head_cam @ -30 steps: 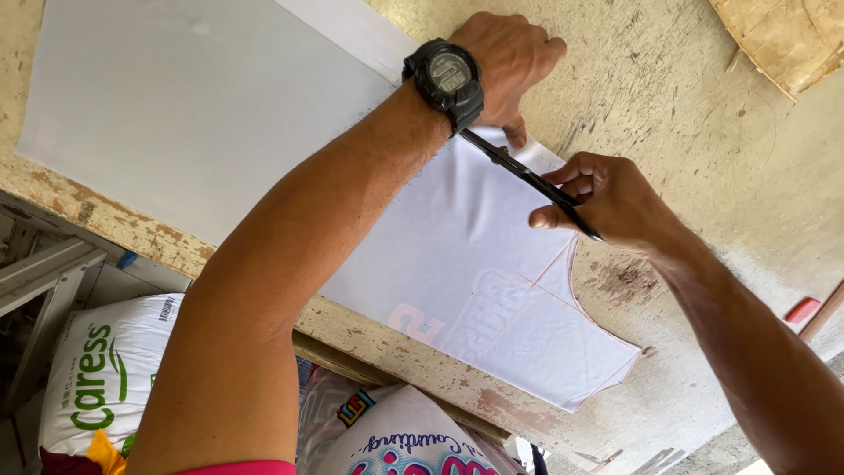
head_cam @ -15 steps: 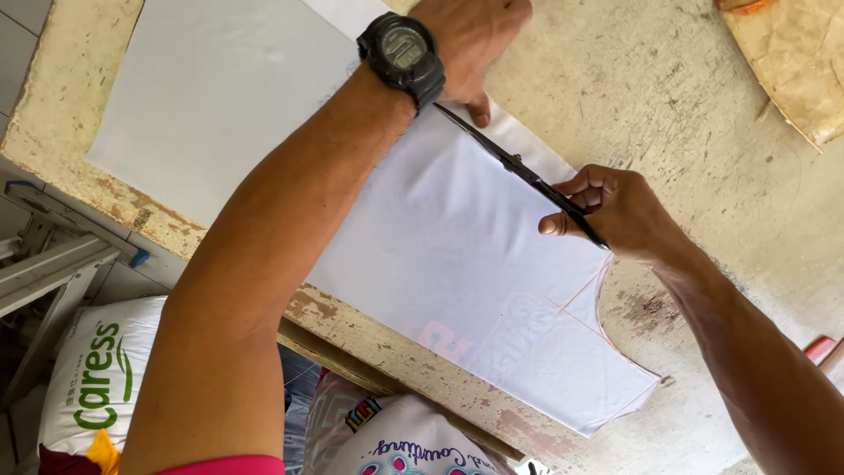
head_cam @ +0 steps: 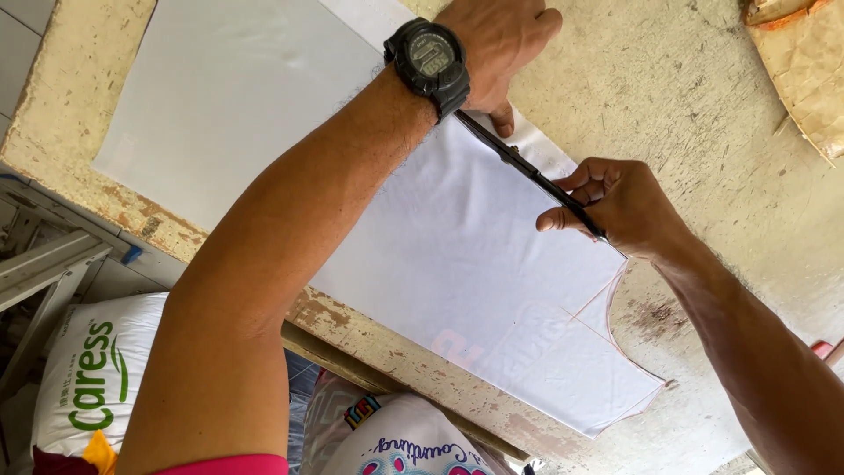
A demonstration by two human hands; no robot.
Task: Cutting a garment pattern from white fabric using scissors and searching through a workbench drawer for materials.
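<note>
Worn, cream-coloured concrete makes up the tabletop [head_cam: 703, 114], its near edge chipped and stained. Across most of it lies a large white sheet [head_cam: 457, 255], flat, with thin reddish lines and a curved cut at its lower right corner; a second pale panel [head_cam: 229, 97] lies under it toward the upper left. Below the tabletop's edge sit white printed sacks [head_cam: 88, 369]. At the upper right corner rests a piece of brown cardboard [head_cam: 804, 62], well apart from the sheet.

Reaching in from below, the left hand [head_cam: 501, 44] presses down on the sheet's far edge, fingers spread flat and holding nothing; a black digital wristwatch [head_cam: 429, 63] sits on that wrist. Just beside it, the right hand [head_cam: 620, 207] has its grip closed around a slim black cutting tool [head_cam: 527, 171], which lies along the sheet's right edge, its tip touching the sheet near the left thumb.
</note>
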